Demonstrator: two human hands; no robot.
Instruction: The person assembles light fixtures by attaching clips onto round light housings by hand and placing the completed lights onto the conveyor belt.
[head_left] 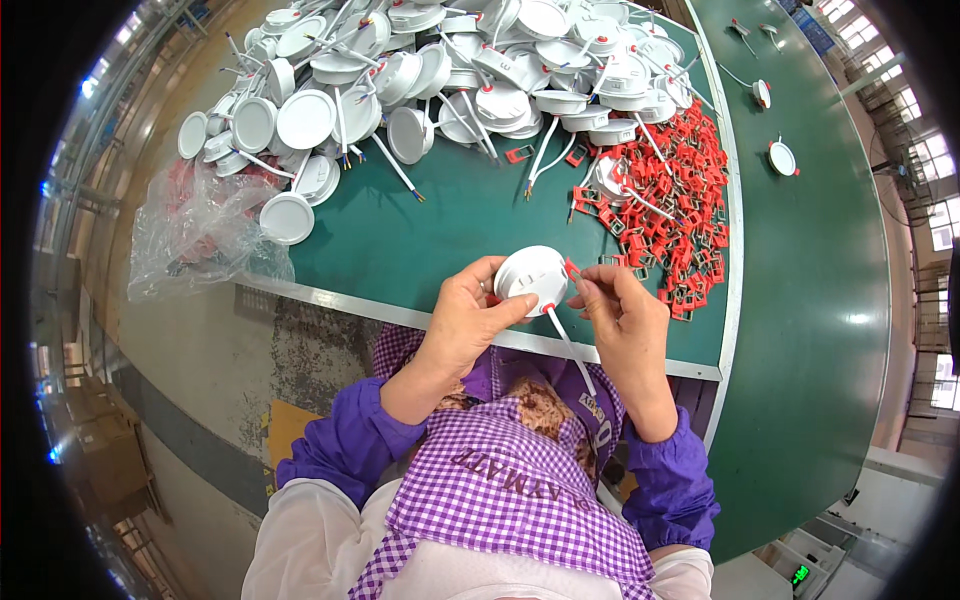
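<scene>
A round white downlight (530,279) with a short white cable (572,348) is gripped at its left edge by my left hand (467,318), thumb across its back. The cable hangs from a red grommet toward my apron. At the light's right edge, my right hand (622,312) pinches a small red clip (572,270) between thumb and fingertips. Whether that clip is seated on the rim cannot be made out. Some red also shows at the light's left side, partly behind my left fingers. Both hands are just above the table's near edge.
Many white downlights (305,119) with cables are heaped across the far side of the green table (400,240). A pile of red clips (675,200) lies to the right. A clear plastic bag (200,235) sits at the left edge. Further right, a green belt (810,300) carries several lights.
</scene>
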